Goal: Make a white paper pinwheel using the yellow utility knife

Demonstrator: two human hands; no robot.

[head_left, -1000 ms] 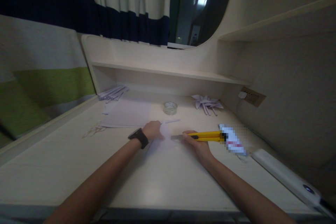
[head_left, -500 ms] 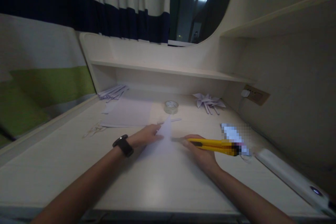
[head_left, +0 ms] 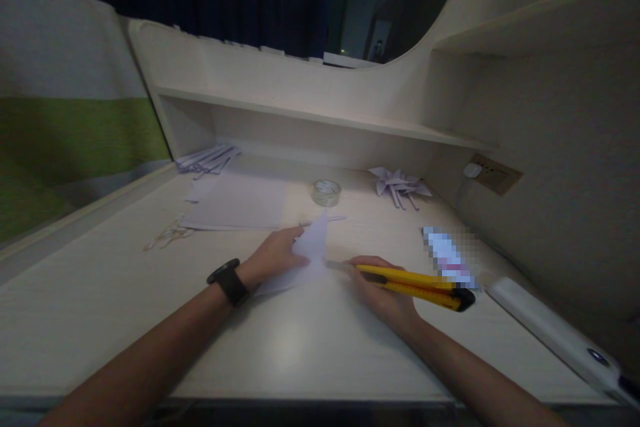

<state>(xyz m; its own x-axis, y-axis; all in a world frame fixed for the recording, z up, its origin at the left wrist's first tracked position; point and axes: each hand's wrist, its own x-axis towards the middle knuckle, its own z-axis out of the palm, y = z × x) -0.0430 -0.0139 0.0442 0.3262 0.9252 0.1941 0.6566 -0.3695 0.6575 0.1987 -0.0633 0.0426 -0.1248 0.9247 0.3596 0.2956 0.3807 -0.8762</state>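
My left hand [head_left: 274,255], with a black watch on its wrist, grips a folded white sheet of paper [head_left: 314,255] over the desk, thumb on the near side. The paper stands tilted, its point up and its straight edge to the right. In my right hand [head_left: 385,297] is a yellow utility knife [head_left: 413,282], its blade out and pointing left at that edge; I cannot tell whether they touch. Behind the paper lies a thin white stick [head_left: 337,218], partly covered, and beyond it a roll of clear tape [head_left: 327,193].
A stack of white paper [head_left: 240,197] lies at the back left, with rolled paper sticks [head_left: 210,159] behind and tangled string [head_left: 170,233] beside it. Paper pinwheels [head_left: 397,183] sit at the back right. A phone [head_left: 447,257] and a long white device [head_left: 545,327] are on the right.
The camera view has tilted down a little. The knife's rear end has dropped slightly, while its blade stays by the paper's edge. Both hands keep their hold.
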